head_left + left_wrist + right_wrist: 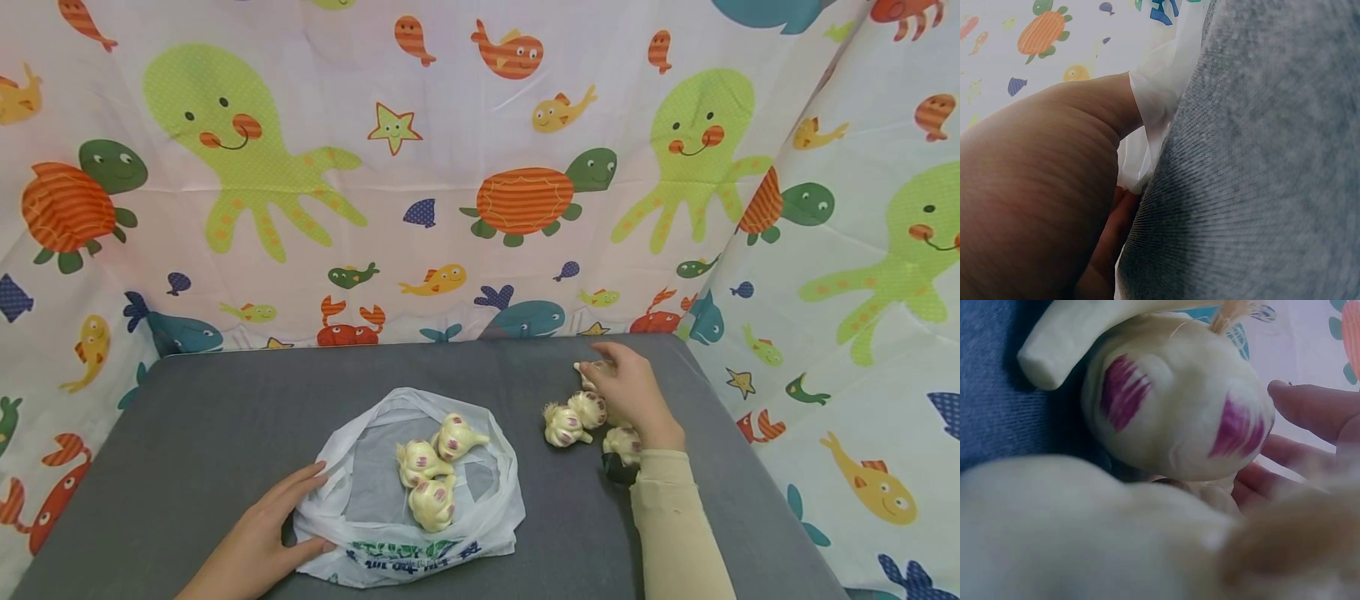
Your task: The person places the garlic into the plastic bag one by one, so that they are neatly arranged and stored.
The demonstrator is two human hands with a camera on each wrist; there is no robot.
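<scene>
My left hand (270, 529) touches the left side of a white plastic bag (498, 508), fingers and thumb spread along its edge. The bag covers part of the thumb (1110, 100) in the left wrist view. Three garlic bulbs (432, 502) lie in the bag's opening. At the far right, my right hand (633, 396) is over a garlic bulb (588, 379), thumb and fingers apart and partly hiding it. A purple-marked bulb (1172, 406) stands before the fingers in the right wrist view, which hides the fingers' contact.
More garlic bulbs (567, 423) lie beside and under the right wrist. A dark wrist camera (618, 468) shows by the right sleeve (675, 525). The grey table (240, 408) ends at a printed sea-animal curtain (442, 167) at the back and sides.
</scene>
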